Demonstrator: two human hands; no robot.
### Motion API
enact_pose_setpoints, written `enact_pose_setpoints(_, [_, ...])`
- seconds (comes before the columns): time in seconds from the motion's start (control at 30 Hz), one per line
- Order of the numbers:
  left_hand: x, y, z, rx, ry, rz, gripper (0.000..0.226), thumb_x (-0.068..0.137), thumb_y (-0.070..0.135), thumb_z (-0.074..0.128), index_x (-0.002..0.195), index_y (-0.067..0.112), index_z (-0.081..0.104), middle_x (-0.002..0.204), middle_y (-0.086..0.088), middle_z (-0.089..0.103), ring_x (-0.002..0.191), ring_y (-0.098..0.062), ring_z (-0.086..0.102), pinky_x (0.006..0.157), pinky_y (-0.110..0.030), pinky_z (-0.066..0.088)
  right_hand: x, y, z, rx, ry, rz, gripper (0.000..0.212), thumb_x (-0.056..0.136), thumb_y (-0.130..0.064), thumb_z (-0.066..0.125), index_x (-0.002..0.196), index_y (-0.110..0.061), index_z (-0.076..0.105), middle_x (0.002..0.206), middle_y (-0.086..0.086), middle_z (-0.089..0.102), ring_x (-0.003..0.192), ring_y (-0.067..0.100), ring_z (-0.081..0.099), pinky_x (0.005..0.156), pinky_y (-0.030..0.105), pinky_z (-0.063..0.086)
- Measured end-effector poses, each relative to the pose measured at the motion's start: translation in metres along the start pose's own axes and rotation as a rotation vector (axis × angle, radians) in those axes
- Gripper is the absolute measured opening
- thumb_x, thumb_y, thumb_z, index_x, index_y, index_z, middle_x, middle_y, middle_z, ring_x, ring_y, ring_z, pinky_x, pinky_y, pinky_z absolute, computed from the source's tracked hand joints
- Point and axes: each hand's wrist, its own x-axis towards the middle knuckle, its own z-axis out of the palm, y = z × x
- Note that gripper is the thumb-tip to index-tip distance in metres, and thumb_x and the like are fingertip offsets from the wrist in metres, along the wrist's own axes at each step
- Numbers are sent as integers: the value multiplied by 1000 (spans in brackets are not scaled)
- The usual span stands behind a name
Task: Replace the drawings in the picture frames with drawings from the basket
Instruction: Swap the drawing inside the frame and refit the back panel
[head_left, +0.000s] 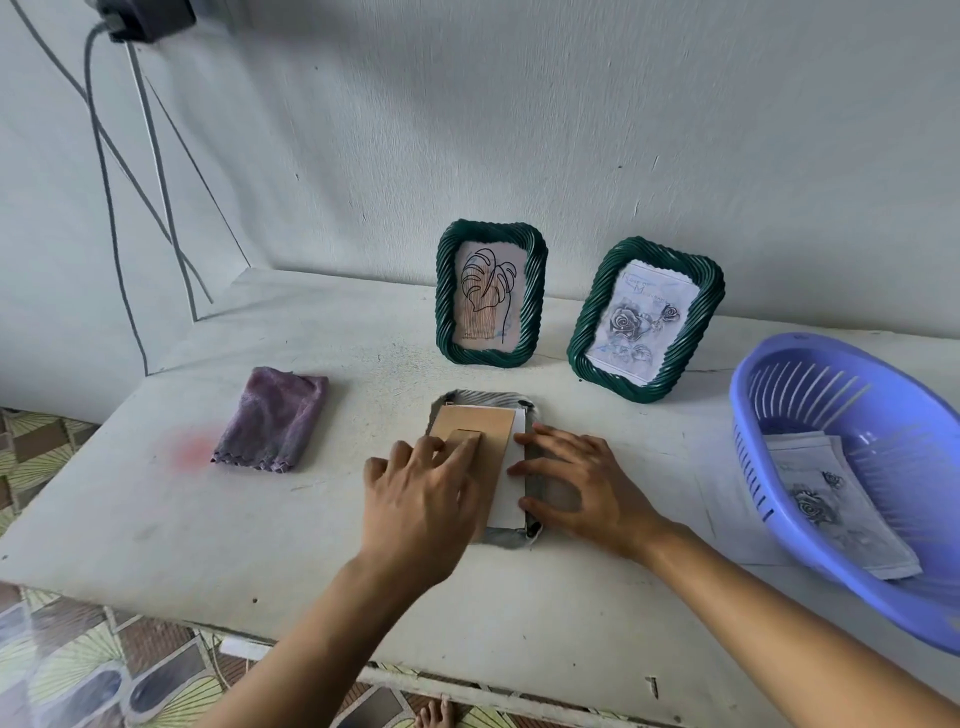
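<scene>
The face-down frame (500, 538) lay on the table (249, 530) right under both grips. The left grip (415, 499) pressed the cardboard backing (480, 420) with straight fingers. The right grip (582, 488) rested spread on the frame's edge, clamping nothing. Backing looked light and bendy, and the paper (506, 499) underneath flimsy, so I'd lift by an edge.

White table (156, 519): cloth (272, 418), frames (444, 296), basket (810, 389)

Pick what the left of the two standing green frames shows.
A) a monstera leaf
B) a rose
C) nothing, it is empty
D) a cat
A: the left standing frame holds a line drawing of a monstera leaf; the rose drawing sits in the right standing frame.
</scene>
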Motion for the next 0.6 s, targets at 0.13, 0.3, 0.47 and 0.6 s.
enact_pose_setpoints(0.13, [5, 10, 3, 42, 2, 31, 48, 91, 45, 25, 121, 30, 59, 107, -4, 66, 86, -33, 60, 73, -41, 40, 0, 2, 3, -6, 26, -8, 37, 88, -59, 59, 122, -44, 64, 152, -21, 41, 146, -4, 21, 115, 40, 23])
enact_pose_setpoints(0.3, [12, 20, 3, 39, -149, 26, 67, 84, 50, 6, 134, 31, 46, 129, -6, 55, 107, -33, 55, 82, -42, 38, 1, 5, 5, 6, 38, 10, 41, 86, -61, 58, 119, -39, 67, 152, -15, 43, 146, -5, 20, 116, 41, 21])
enact_pose_setpoints(0.47, [21, -5, -1, 16, -272, 147, 65, 88, 65, 8, 145, 42, 29, 142, 4, 40, 124, -22, 41, 96, -42, 33, 1, 8, 7, 3, 51, -5, 41, 87, -64, 56, 118, -39, 67, 152, -12, 45, 146, -4, 22, 115, 40, 24])
enact_pose_setpoints(0.6, [26, -53, -5, -86, -323, 338, 63, 94, 75, 19, 153, 54, 16, 159, 13, 27, 141, -12, 21, 107, -40, 26, 1, 8, 8, -14, 60, -9, 43, 87, -64, 56, 120, -39, 67, 151, -11, 46, 146, -2, 24, 115, 42, 26])
